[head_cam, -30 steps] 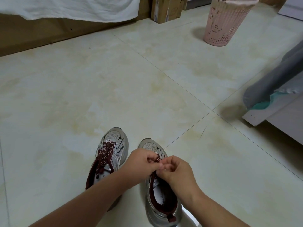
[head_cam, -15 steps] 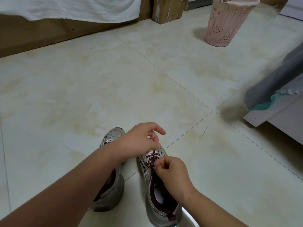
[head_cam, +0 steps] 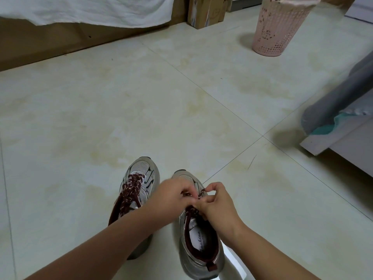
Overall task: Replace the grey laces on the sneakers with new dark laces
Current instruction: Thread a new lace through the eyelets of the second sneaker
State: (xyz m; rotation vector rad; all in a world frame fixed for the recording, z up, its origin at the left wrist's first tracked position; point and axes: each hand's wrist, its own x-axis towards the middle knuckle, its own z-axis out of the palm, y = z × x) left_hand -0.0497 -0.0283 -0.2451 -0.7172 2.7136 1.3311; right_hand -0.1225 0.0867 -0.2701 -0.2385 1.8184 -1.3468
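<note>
Your bare forearms reach in from the lower edge and converge at the middle. Your left hand (head_cam: 173,196) is knuckles-up with fingers curled in a pinch, touching your right hand (head_cam: 217,205), whose fingers are curled and pinching too.

a pink perforated basket (head_cam: 279,29) stands on the tiled floor (head_cam: 141,110) near cardboard boxes (head_cam: 205,11) and a white cloth (head_cam: 96,11).

Head camera looks steeply down, seemingly near floor (head_cam: 141,110).

left hand (head_cam: 171,196) and right hand (head_cam: 217,205) pinching dark lace (head_cam: 200,194), right sneaker (head_cam: 199,245)
</note>
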